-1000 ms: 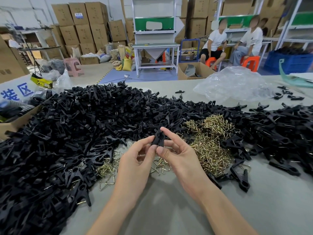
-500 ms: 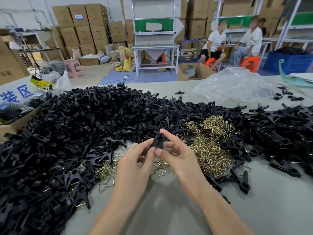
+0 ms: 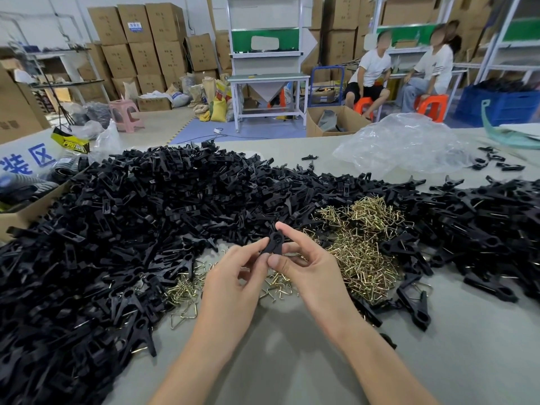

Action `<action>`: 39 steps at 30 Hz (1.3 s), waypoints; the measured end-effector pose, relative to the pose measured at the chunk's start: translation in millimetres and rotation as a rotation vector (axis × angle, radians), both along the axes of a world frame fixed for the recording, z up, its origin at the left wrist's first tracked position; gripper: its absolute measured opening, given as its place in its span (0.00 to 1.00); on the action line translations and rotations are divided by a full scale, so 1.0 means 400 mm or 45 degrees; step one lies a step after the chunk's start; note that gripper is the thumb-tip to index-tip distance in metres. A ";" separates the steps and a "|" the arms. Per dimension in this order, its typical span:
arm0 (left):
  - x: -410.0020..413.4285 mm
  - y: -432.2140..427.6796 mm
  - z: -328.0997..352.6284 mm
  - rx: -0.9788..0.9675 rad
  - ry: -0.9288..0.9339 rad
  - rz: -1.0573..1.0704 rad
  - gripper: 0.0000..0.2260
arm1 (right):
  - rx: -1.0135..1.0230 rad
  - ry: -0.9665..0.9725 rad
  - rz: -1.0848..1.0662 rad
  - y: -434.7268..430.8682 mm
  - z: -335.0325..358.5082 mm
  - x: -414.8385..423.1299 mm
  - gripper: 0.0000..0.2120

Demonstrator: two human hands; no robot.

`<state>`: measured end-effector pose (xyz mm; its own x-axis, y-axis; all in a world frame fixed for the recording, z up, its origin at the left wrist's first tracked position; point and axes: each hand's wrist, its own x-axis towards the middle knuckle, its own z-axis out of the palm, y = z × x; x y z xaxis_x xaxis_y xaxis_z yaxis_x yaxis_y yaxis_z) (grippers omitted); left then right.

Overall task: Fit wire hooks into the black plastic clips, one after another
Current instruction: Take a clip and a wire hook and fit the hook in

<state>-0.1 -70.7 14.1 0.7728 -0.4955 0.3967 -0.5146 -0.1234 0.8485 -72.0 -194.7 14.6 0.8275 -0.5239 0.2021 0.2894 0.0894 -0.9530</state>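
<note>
Head view: left hand, right hand fingers pinch black clip between clip heap, wire hooks.

One wide-angle view from the person's head faces forward and down across the flat grey worktable. Both forearms enter at 6 o'clock. The left hand and right hand sit close under the lens at centre, pinching a single black plastic clip. The heap of black plastic clips spreads to 9 o'clock, and the pile of brass-coloured wire hooks lies toward 3 o'clock. At 12 o'clock the view reaches far back to the stacked brown cardboard boxes.
</note>
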 end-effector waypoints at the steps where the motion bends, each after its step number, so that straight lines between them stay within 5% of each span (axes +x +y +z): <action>1: 0.000 0.000 0.001 0.020 -0.041 -0.002 0.15 | -0.014 0.005 -0.009 -0.003 0.001 -0.002 0.22; 12: 0.005 0.003 -0.003 0.161 -0.172 0.016 0.15 | -0.027 -0.001 0.066 -0.031 0.018 -0.016 0.09; 17: -0.005 0.002 -0.025 0.797 -0.635 0.050 0.21 | 0.157 -0.098 -0.198 -0.067 0.015 -0.020 0.09; 20: -0.009 -0.011 -0.033 0.910 -0.791 0.056 0.16 | 0.189 -0.105 -0.255 -0.068 0.012 -0.017 0.09; 27: -0.001 -0.010 -0.024 0.810 -0.841 0.134 0.05 | 0.159 -0.090 -0.246 -0.063 0.011 -0.012 0.10; 39: -0.001 0.003 0.006 0.391 -0.518 0.132 0.15 | 0.354 -0.099 -0.027 -0.047 0.026 -0.013 0.10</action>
<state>-0.5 -69.4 16.7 0.6377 -0.5651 0.5233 -0.7670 -0.4033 0.4991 -77.0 -213.6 25.1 0.8034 -0.5851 0.1103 0.3650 0.3376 -0.8677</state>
